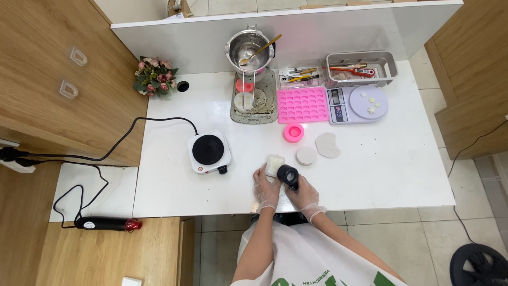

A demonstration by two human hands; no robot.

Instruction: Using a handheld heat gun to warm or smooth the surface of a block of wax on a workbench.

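- A small white block (274, 164) lies on the white table (381, 169), near the front edge and just right of the hot plate (208, 150).
- The left hand (266, 188), gloved, touches the block's lower left side with loosely curled fingers; whether it truly grips the block I cannot tell.
- The right hand (304, 194), also gloved, is closed around a black tool (289, 175), whose round head sits right beside the block.
- The two hands are close together, the block just beyond their fingertips.
- A white disc (306, 155) and a pale bean-shaped slab (327, 144) lie just right of the block.
- A pink cup (293, 133) stands behind them.
- Farther back are a pink mould (302, 105), a scale (357, 104) and a steel pot (248, 49).
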